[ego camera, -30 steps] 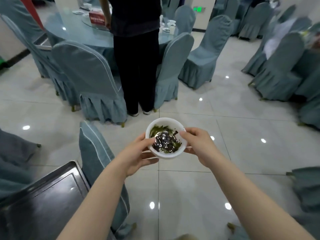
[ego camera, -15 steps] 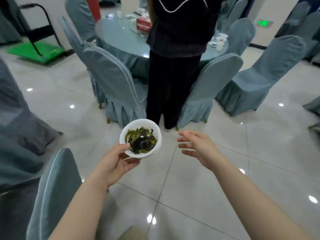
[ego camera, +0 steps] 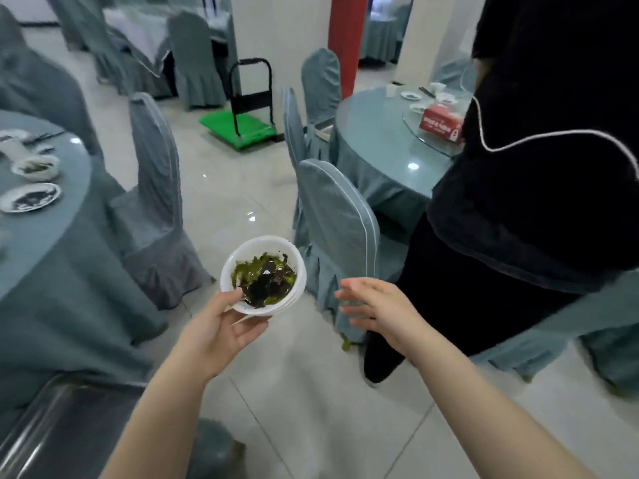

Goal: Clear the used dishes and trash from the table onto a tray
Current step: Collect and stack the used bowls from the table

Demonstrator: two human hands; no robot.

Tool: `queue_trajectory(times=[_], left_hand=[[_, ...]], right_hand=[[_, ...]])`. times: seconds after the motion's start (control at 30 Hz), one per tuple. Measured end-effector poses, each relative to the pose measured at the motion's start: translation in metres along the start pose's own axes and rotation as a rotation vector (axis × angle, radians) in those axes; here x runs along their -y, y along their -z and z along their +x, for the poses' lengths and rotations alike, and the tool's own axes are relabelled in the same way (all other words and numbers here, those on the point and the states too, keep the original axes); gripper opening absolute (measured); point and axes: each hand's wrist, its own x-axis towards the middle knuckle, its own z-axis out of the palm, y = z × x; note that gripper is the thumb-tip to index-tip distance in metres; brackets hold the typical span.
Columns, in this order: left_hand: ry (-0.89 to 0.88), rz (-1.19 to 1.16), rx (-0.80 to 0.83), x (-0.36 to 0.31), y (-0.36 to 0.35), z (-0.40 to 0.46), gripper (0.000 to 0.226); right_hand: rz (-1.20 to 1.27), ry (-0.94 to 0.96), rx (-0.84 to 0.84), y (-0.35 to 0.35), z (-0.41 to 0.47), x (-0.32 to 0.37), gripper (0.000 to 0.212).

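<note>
A round table [ego camera: 41,236] at left carries 2 used dishes [ego camera: 29,198].

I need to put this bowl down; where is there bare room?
The metal tray at lower left shows bare surface. The left round table is crowded along its far edge by used dishes. The left hand holds the white bowl.

bowl [ego camera: 263,271] between two tables, left table [ego camera: 45,236], right table [ego camera: 377,140]
</note>
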Motion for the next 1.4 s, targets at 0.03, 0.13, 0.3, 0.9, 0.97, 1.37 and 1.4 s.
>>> queue_trajectory(times=[0.03,0.13,0.3,0.9,0.97,1.37,1.4], left_hand=[[-0.017,-0.014,-0.025,-0.009,0.004,0.009,0.029],[-0.075,-0.055,-0.08,-0.037,0.018,0.038,0.035],[-0.143,-0.11,-0.231,-0.08,0.044,0.086,0.034],[-0.501,-0.451,-0.784,-0.252,0.233,0.175,0.04],[-0.519,-0.466,-0.847,-0.264,0.253,0.177,0.039],[-0.622,-0.718,-1.134,-0.301,0.329,0.152,0.03],[-0.635,-0.739,-1.169,-0.301,0.333,0.153,0.029]], right_hand=[[-0.002,0.001,0.03,-0.005,0.018,0.009,0.023],[-0.042,0.009,0.112,-0.026,0.078,0.039,0.023],[-0.091,-0.015,0.288,-0.075,0.18,0.081,0.023],[-0.395,0.014,0.798,-0.428,0.435,0.186,0.018],[-0.442,0.003,0.843,-0.466,0.446,0.187,0.016],[-0.854,0.032,1.157,-0.654,0.495,0.148,0.019],[-0.871,0.031,1.181,-0.669,0.497,0.142,0.019]])
